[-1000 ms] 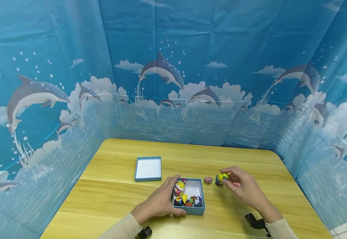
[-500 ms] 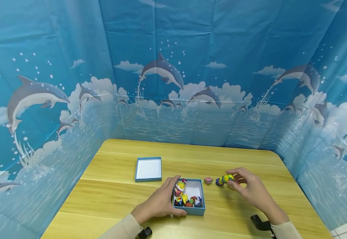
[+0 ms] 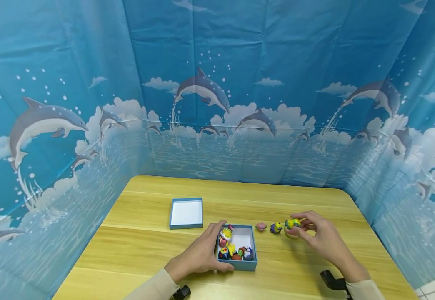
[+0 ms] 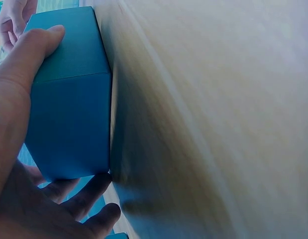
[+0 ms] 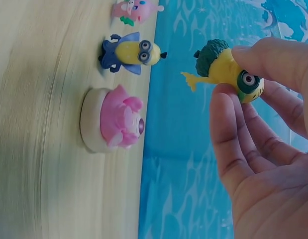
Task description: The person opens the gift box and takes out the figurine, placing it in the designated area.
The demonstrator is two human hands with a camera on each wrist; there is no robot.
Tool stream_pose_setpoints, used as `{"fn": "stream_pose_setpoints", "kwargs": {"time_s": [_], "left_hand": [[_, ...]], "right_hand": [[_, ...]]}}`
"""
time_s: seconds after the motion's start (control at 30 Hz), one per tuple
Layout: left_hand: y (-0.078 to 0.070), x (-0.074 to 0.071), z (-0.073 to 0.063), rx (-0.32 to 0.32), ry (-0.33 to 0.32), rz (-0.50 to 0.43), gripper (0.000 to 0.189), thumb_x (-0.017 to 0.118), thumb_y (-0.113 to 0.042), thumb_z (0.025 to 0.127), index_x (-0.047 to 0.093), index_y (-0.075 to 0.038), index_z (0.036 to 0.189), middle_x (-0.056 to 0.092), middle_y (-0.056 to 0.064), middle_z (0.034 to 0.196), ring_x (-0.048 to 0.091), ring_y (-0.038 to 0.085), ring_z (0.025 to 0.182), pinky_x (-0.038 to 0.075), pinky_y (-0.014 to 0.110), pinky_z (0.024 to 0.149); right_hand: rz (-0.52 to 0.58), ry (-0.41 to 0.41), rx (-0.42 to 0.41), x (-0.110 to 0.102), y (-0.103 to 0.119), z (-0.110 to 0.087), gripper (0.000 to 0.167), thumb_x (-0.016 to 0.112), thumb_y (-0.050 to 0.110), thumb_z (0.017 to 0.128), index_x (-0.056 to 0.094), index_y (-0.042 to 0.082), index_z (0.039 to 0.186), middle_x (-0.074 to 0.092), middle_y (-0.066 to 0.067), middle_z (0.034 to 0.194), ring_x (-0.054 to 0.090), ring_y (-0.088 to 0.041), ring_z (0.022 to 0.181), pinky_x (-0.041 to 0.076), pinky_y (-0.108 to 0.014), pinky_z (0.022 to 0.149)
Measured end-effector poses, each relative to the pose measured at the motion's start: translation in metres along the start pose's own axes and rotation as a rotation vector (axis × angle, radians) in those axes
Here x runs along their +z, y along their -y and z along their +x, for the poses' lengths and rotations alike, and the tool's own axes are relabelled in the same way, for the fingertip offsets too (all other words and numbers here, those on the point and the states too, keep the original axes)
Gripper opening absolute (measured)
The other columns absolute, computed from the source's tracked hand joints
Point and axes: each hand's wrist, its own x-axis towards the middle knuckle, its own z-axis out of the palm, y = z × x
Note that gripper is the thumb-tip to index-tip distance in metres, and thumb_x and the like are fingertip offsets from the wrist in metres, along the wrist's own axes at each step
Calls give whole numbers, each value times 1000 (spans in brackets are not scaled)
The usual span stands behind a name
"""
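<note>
My left hand (image 3: 200,250) grips a small blue open box (image 3: 236,265) from its left side, thumb on the near wall; the box's outer walls (image 4: 69,124) show up close in the left wrist view. Inside lie several colourful toy figurines (image 3: 226,234). My right hand (image 3: 324,239) pinches a yellow and green minion figurine (image 5: 218,64) between thumb and fingers, above the table. Below it stands a pink figurine (image 5: 119,117) on a round cream base, partly hidden in the head view. Beside that are a yellow and blue minion figurine (image 3: 276,227) and a pink pig-like figurine (image 3: 261,226).
A blue-edged box lid (image 3: 186,213), white inside, lies on the wooden table (image 3: 146,250) behind my left hand. A dolphin-print curtain (image 3: 217,125) surrounds the table's back and sides. A black strap-on device (image 3: 333,281) sits at my right wrist, another (image 3: 181,292) at my left.
My right hand has moved right with the yellow and green minion figurine, from over the yellow and blue minion to over the pink figurine. My left hand stays on the box.
</note>
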Motion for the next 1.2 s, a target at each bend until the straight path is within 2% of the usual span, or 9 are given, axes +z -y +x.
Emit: {"fn": "stream_pose_setpoints", "kwargs": {"time_s": [0.23,0.4,0.7,0.93,1.2], "left_hand": [[1,0,1,0,0,1,143,101,-71,80,23,-20,187,49,9,176,66,14,127,63,41,109],[1,0,1,-3,1,-2,142,101,-72,80,23,-20,187,49,8,176,65,14,127,63,41,108],[0,1,0,-11,5,-7,143,102,-71,80,22,-20,187,48,8,177,66,16,130,63,44,111],[1,2,0,-15,3,-10,143,102,-71,80,22,-21,187,48,8,177,66,16,130,63,44,111],[2,3,1,-16,2,-16,143,102,-72,79,22,-21,187,48,8,178,65,16,130,63,44,112]], "right_hand": [[-15,-15,3,-3,-7,-1,38,94,3,97,83,10,133,82,-8,126,74,1,97,69,-27,82],[-14,-25,1,-4,-12,-2,38,94,2,96,83,9,132,82,-10,126,74,-1,96,69,-29,80],[-29,-15,34,-6,-21,-4,38,94,4,98,82,7,134,83,-10,127,70,4,98,70,-31,80],[-50,-19,36,-7,-27,-6,40,94,3,97,82,10,134,83,-11,126,69,5,95,70,-32,78],[-50,-11,77,-6,-36,-10,41,94,3,97,81,6,136,84,-13,124,69,3,92,70,-33,78]]}}
